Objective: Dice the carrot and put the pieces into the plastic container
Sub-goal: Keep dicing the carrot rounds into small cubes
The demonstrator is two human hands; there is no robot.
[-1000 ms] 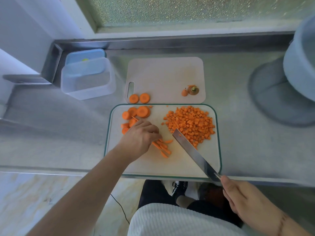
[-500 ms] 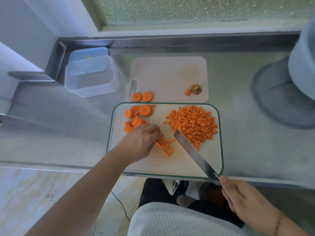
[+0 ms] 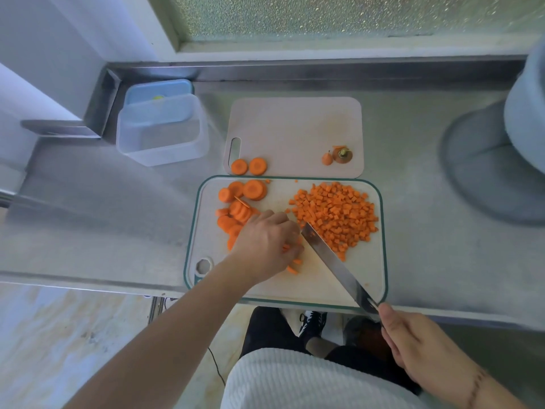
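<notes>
My left hand [image 3: 267,245] holds carrot sticks [image 3: 293,265] on the green-rim board [image 3: 380,261]; right hand [image 3: 418,352] grips knife [image 3: 333,264] w/ blade beside them.

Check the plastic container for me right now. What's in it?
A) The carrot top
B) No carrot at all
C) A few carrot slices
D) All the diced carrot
B: the plastic container looks see-through and bare inside, while the diced carrot sits heaped on the green-rimmed cutting board.
</notes>
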